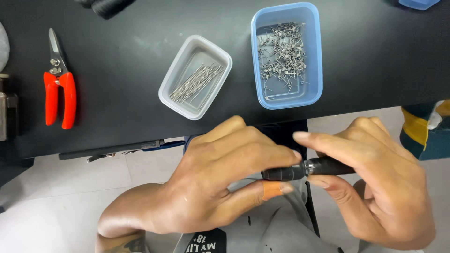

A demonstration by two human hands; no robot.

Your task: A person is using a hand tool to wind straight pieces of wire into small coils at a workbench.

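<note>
Far left on the black bench (122,93): snips (58,82) with red handles, blades shut, pointing away from the person. At the bench's near edge, a dark flat bar with a blue-handled tool (161,144) partly showing beside it.

Centre: clear tray (195,77), set askew, holding a loose bundle of straight wire pins (197,82). Just right of it, apart, a blue tray (286,55) with a heap of small bent wire pieces (282,54).

Below the bench edge, over the lap: left hand (211,187), grip closed on the near end of a rod (307,169); thumb underneath wears a tan plaster, fingers curl over the top. The rod is short, black and cylindrical, lying level, with a silver collar at its middle where the two hands meet. Right hand (379,182), grip closed on the rod's other end; forefinger stretched out above the collar, thumb below. Both ends of the rod are hidden in the hands.
</note>
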